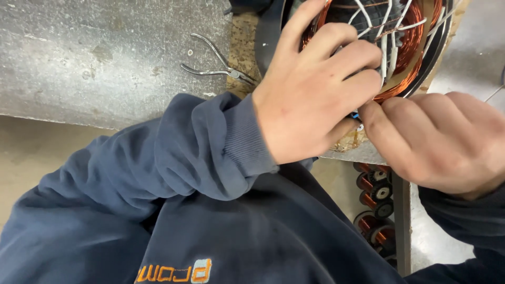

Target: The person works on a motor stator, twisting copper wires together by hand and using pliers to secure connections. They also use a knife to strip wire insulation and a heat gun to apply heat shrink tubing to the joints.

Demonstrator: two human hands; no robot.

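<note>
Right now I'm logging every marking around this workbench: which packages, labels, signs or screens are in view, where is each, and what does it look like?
Printed logo: on the chest of the dark blue sweatshirt, bottom edge of the view, seen upside down; a short row of blocky orange letters, the last one pale blue with an orange outline.
Packages, signs, screens: none in view. The copper wire spools under the bench show no readable label.
</note>
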